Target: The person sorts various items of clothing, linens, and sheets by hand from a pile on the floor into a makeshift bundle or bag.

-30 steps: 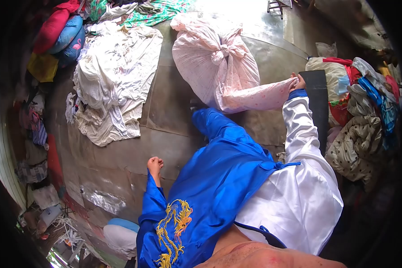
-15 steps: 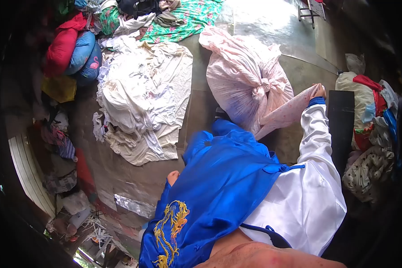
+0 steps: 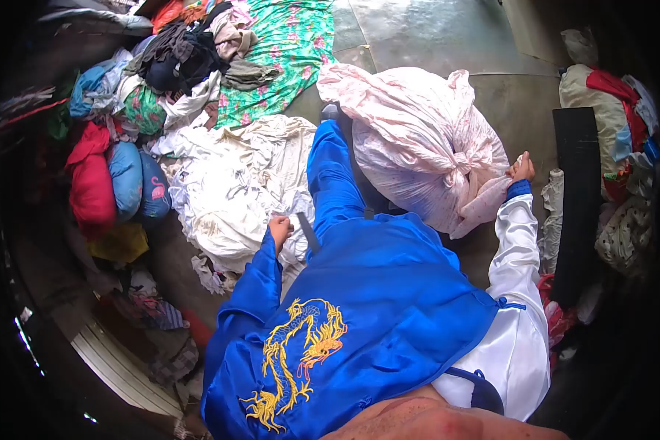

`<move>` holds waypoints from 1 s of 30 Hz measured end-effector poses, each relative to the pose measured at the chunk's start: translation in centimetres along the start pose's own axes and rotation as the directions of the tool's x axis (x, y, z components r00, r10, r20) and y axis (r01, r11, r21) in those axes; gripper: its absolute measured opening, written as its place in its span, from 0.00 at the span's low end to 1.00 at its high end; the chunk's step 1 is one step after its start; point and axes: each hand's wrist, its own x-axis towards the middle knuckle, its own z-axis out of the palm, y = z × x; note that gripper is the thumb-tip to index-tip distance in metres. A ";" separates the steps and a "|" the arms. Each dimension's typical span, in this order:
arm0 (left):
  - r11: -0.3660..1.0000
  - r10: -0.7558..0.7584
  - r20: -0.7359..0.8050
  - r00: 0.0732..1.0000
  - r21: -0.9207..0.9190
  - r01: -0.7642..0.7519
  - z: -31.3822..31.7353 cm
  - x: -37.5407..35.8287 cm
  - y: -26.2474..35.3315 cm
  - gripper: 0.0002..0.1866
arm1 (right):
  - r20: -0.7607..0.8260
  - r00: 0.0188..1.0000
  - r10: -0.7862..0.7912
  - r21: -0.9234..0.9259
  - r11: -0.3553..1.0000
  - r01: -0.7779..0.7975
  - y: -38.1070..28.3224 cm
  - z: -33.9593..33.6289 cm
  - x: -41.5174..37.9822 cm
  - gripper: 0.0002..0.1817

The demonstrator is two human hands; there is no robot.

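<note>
Gripping the pink bundle (image 3: 418, 147) by its bunched cloth end, right hand (image 3: 521, 169) closed around it.

Reaching forward with the right arm (image 3: 512, 257) nearly straight, just beside the knot (image 3: 458, 165). Bending the left arm (image 3: 242, 293), with the left hand (image 3: 279, 229) curled before the white cloth pile (image 3: 235, 169); cannot tell whether holding anything. Resting on the floor (image 3: 411, 33): the bundle, nearer the right edge than the left, between the blue trouser leg (image 3: 334, 172) and a long black strip (image 3: 578, 183). Spread toward the floor's far left corner: green floral cloth (image 3: 293, 59); heaped along the left edge: red cushion (image 3: 93, 187) and blue cushions (image 3: 126, 176).
</note>
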 end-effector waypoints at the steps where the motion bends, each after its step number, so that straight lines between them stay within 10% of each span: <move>1: 0.999 0.037 0.009 0.999 0.035 -0.037 -0.7 3.1 3.6 0.15 | 0.017 0.998 0.054 -0.042 0.998 -0.053 0.6 1.0 -0.6 0.19; 5: 0.857 0.250 0.120 0.961 0.435 -0.277 -2.0 18.1 16.7 0.15 | -0.134 0.982 0.136 -0.198 0.967 -0.161 5.1 8.0 -4.1 0.18; 10: 0.745 0.378 0.224 0.898 0.503 -0.438 4.8 28.7 30.8 0.14 | -0.368 0.925 0.099 -0.444 0.855 -0.269 10.6 13.3 -7.2 0.17; 22: 0.519 0.362 0.399 0.842 0.665 -0.538 24.4 47.0 37.0 0.14 | -0.406 0.884 0.233 -0.341 0.858 -0.383 18.4 19.2 -12.5 0.13; 30: 0.277 0.650 0.522 0.552 0.515 -0.812 32.0 62.1 32.9 0.24 | -0.305 0.896 0.322 -0.481 0.760 -0.437 27.6 22.6 -14.3 0.15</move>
